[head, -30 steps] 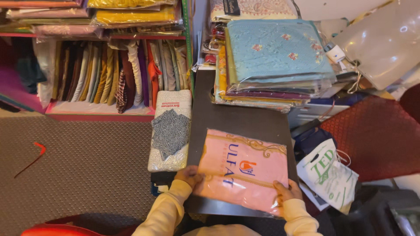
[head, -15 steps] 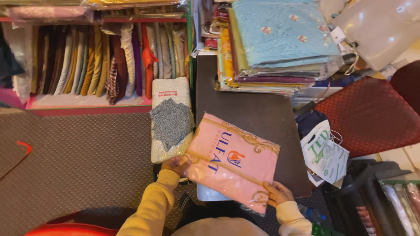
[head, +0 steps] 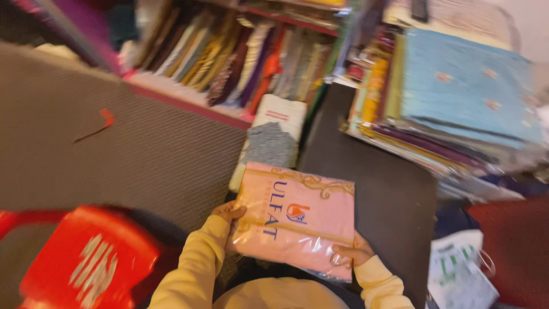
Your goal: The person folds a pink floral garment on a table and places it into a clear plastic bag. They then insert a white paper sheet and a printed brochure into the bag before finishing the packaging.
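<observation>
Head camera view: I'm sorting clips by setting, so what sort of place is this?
Most likely a fabric or clothing shop. Shelves hold rows of folded cloth, a stack of packed fabrics sits on the dark table, and both hands hold a pink packet of cloth in clear wrap.

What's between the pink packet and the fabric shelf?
Head view: a grey-and-white patterned fabric packet lies between the pink packet and the shelf of folded fabrics.

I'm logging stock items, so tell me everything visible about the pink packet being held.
The pink packet is a flat, rectangular fabric pack in glossy clear plastic, with gold scroll trim, blue lettering and a small orange emblem. It is tilted, held above the dark table. The left hand grips its left edge and the right hand its lower right edge.
</observation>
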